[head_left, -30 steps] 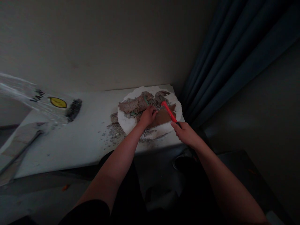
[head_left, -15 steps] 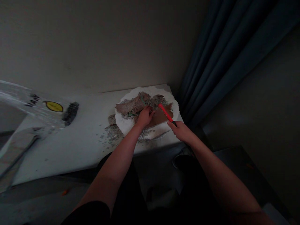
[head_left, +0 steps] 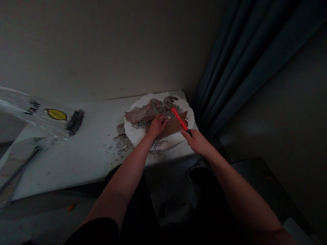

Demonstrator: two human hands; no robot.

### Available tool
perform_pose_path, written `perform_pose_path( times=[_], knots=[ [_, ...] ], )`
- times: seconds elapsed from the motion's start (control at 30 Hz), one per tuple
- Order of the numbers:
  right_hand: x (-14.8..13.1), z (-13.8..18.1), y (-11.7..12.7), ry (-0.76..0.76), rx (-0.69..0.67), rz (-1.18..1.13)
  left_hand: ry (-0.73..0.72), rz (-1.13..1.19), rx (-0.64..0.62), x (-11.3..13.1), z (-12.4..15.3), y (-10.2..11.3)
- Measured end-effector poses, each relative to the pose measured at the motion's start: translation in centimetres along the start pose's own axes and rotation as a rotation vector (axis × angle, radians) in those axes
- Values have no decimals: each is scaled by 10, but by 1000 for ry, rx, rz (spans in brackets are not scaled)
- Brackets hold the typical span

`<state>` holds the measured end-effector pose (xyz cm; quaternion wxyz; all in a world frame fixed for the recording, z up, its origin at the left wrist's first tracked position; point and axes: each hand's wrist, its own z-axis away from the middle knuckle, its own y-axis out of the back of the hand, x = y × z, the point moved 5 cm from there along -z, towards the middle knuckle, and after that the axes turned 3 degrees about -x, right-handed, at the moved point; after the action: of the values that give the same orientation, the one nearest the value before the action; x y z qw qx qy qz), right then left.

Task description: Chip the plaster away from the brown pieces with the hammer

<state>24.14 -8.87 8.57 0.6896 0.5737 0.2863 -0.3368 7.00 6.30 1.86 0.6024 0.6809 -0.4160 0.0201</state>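
My right hand [head_left: 196, 140] is wrapped round the black grip of a claw hammer [head_left: 179, 117] with a red shaft. The hammer's grey claw head is above the rubble near the back of a white, ragged-edged slab [head_left: 131, 132]. My left hand [head_left: 157, 126] rests on the slab beside a flat brown piece [head_left: 173, 126], with its fingers curled in a pinch; what they hold, if anything, is too small to make out. Rough brown curved chunks [head_left: 141, 114] and grey crumbs lie just behind the left hand, with bits of green among them.
The slab sits at the right end of a white table [head_left: 84, 160] against a wall. Loose grey debris [head_left: 123, 144] is scattered left of it. A clear plastic bag [head_left: 56, 115] with a yellow label and dark contents lies farther left. A blue curtain [head_left: 224, 64] hangs at the right.
The hammer head has risen a little and shows more clearly above the rubble. My left hand stays in nearly the same place. The whole view has shifted slightly.
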Motion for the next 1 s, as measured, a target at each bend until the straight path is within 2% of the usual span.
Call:
perform_pose_path(
  times=[0.1,0.27,0.4,0.53,0.73,0.9,1.0],
  knots=[
    [5,-2,-4,-50,-38,116,29,-31,-28,1,1,0],
    [2,-2,-3,4,-30,109,9,-11,-27,5,1,0],
    [7,-3,-5,-50,-46,165,49,35,84,-1,2,3],
    [8,-5,-4,-6,-32,115,69,157,227,-10,4,5],
    [14,-5,-10,-71,-87,189,30,212,275,-17,2,6],
    [11,-6,-9,-22,-46,161,28,241,256,-20,1,4],
    [17,-6,-12,-89,-92,215,46,253,277,-20,1,5]
  ],
)
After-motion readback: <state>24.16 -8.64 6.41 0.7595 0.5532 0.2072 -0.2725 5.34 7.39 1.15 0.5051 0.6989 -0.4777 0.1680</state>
